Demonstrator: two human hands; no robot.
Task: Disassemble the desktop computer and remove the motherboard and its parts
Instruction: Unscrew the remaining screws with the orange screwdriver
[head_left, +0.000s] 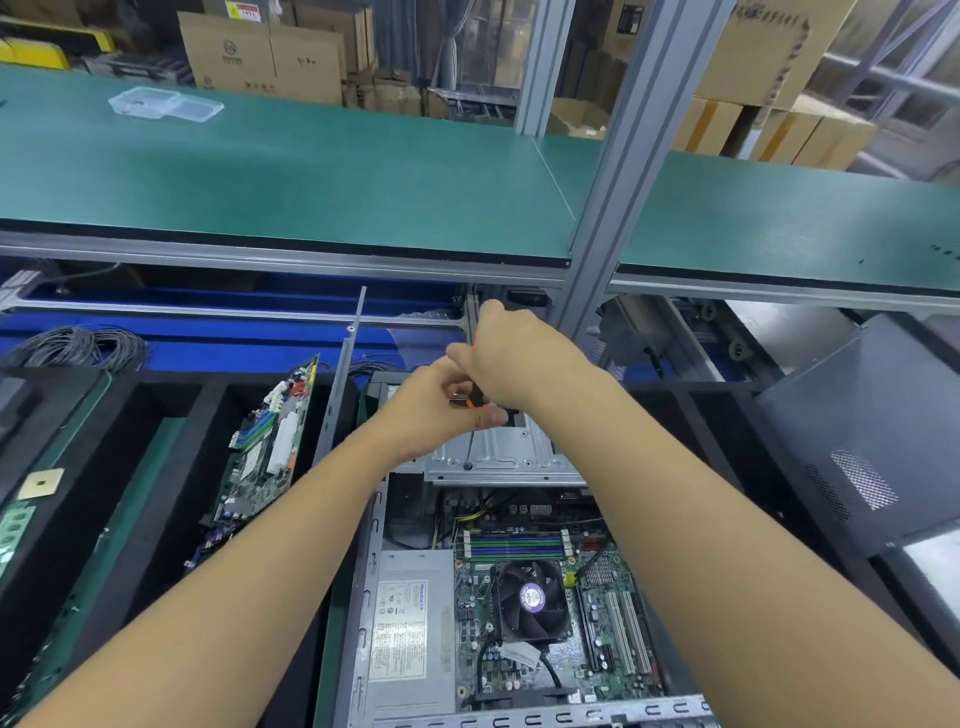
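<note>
Found green fan-topped motherboard (576, 623) lying flat in near half of open grey steel case (363, 597), silver sheet-metal drive cage (509, 454) spanning far end. Noted orange-and-black-handled screwdriver (470, 441) near upright, tip down on cage's near-left corner, right hand (514, 358) clenching handle top, left hand (436, 410) pinching lower, both equally close. Cannot confirm what tip engages; handle largely hidden inside both grips.

The fingers (488, 415) close round a screwdriver (471, 441) whose tip stands on the drive cage (511, 457) just below them, at the far end of the computer case (363, 597). Nearer than the fingers, inside the case, the motherboard (608, 639) lies right of the power supply (410, 623). Left of the fingers a second board (270, 447) stands on edge; right of them a panel (857, 431) leans. Above and beyond, a shelf (311, 182) carries a plastic box (166, 104).
</note>
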